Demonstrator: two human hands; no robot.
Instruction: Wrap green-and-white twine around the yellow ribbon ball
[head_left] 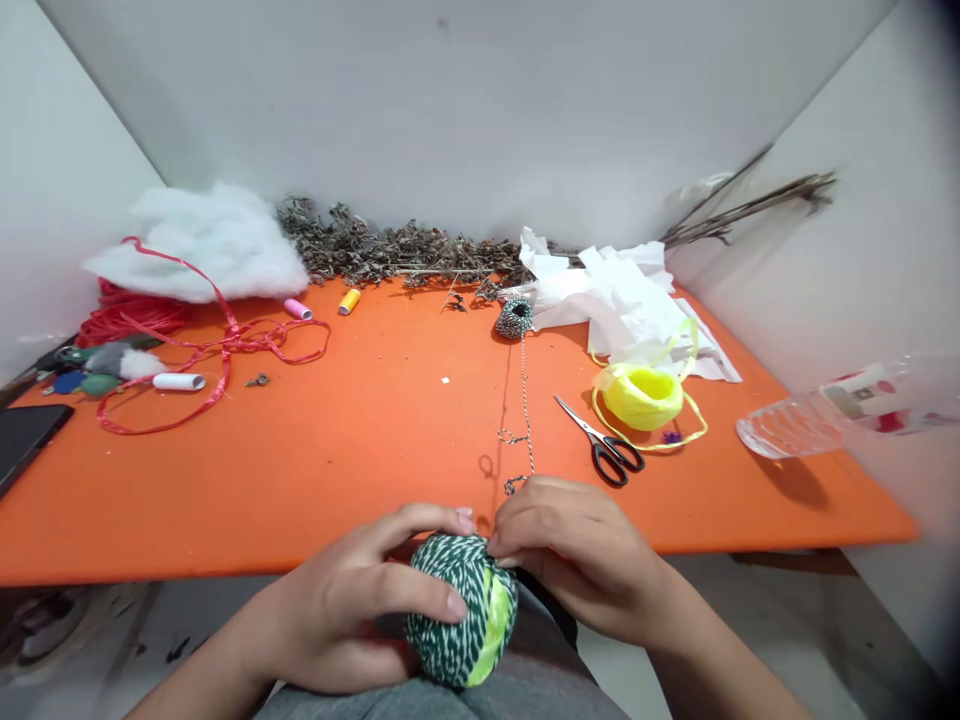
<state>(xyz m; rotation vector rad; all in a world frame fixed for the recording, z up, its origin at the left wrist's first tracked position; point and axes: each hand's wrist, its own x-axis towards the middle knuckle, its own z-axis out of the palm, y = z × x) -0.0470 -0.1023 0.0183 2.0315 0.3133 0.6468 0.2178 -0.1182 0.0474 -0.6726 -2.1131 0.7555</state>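
My left hand is wrapped round a ball wound in dark green and white twine. A strip of bright yellow-green ribbon shows on the ball's right side. At the ball's upper right, the fingers of my right hand are pinched together on the twine; their tips are partly hidden. That twine runs over the orange table, with small loops in it, back to a little hollow roll of the same twine. Scissors with black handles lie shut to the right of the strand.
Right of the scissors sit a yellow ribbon roll and a tilted plastic bottle. Crumpled white paper, dried plants and white stuffing line the back. Red ribbon, thread spools and a dark flat device occupy the left.
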